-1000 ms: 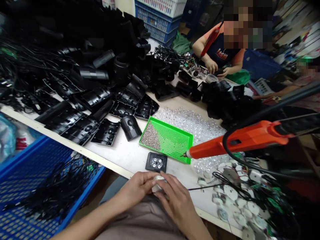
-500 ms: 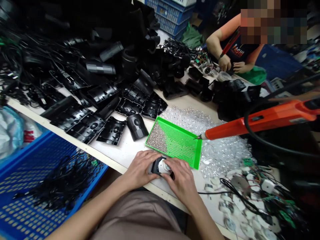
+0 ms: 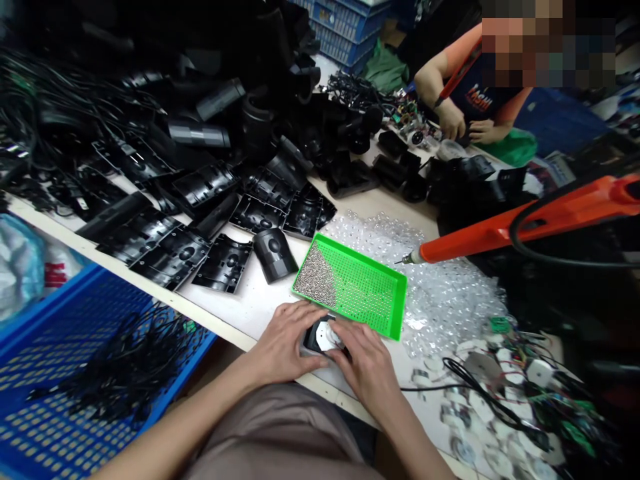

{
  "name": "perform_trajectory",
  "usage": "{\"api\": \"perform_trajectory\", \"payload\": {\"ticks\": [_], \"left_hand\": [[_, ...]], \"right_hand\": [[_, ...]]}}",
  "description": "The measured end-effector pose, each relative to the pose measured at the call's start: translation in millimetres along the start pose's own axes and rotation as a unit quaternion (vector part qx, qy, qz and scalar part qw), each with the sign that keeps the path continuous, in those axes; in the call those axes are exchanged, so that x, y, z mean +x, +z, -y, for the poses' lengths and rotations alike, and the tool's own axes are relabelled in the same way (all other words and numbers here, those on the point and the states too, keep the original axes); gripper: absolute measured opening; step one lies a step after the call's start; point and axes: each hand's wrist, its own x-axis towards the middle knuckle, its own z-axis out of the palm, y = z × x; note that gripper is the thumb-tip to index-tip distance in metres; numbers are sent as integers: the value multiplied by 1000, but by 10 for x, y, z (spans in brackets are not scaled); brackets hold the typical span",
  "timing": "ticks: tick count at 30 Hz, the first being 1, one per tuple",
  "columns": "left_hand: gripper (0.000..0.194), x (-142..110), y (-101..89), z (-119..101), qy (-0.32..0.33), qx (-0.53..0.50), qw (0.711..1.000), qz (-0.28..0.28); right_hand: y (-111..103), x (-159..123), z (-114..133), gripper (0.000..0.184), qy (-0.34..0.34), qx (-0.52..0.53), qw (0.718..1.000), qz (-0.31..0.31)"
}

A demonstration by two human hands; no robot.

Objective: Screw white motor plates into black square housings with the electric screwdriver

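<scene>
Bright table (image 3: 250,303), gloom behind
Glare streaks the black shells (image 3: 170,257) and speckles the clear plastic pieces (image 3: 450,300). The upper left sinks into near-black; pixel blocks mask part of a co-worker (image 3: 483,100); the edges look stretched.

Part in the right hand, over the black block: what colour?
White: the part in the right hand. Shows best in the head view.

Lower left, a blue basket (image 3: 65,333) with black cables (image 3: 115,373) heaped inside, near a pale plastic bag (image 3: 17,257). Upper middle, stacked blue crates (image 3: 340,30) beside crumpled green fabric (image 3: 387,69); farther right, a co-worker (image 3: 480,100).
</scene>
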Motion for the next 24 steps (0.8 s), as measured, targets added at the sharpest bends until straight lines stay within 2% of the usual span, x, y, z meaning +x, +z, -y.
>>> {"api": "perform_trajectory", "payload": {"ticks": [5, 7, 10, 18, 24], "left_hand": [[52, 30, 50, -35, -14, 28, 999, -9], [49, 33, 65, -53, -25, 39, 999, -10], [48, 23, 93, -81, -42, 57, 997, -15], [48, 11, 154, -122, -46, 67, 995, -61], [44, -13, 205, -149, -48, 84, 993, -65]], "right_hand": [[-83, 12, -88, 45, 29, 92, 995, 26], [-106, 13, -108, 42, 53, 116, 992, 25], [-108, 12, -102, 32, 79, 124, 989, -9], [-83, 24, -71, 31, 45, 130, 990, -31], [-92, 48, -44, 33, 0, 68, 998, -1]]}}
